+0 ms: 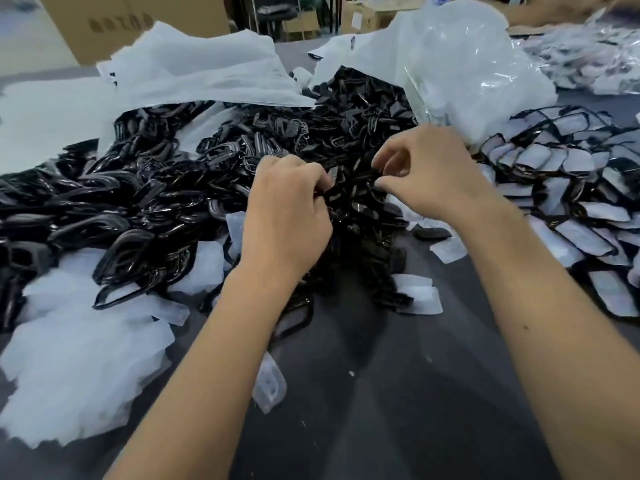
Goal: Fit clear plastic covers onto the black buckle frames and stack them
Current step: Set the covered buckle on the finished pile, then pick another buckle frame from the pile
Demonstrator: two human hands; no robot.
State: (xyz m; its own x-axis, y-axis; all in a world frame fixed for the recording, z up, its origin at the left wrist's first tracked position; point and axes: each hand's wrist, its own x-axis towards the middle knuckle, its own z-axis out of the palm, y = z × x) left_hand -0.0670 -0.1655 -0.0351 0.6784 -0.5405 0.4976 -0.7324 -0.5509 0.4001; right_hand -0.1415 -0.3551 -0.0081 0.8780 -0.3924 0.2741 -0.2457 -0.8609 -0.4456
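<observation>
1. Black buckle frame held up between both hands above the middle of the black pile, blurred; whether a cover sits on it cannot be told.
2. Left hand curled, fingers closed together on the frame's left end.
3. Right hand pinching the frame's right end, thumb and forefinger clamped on it, other fingers bent.
4. Big loose pile of bare frames spread across the left and middle of the table, reaching under both hands.
5. Heap of clear covers at near left, touching the frame pile's edge; single stray covers near the forearms.
6. Finished frames with covers overlapped in rows at right, running off the right edge.
7. White plastic bags: one bag lying open at far left, contents hidden; a second bag slumped at far right with black frames spilling from its mouth.
8. Grey table bare only in the near middle between the forearms; piles crowd both sides.
9. Cardboard boxes behind the table, contents not visible.
</observation>
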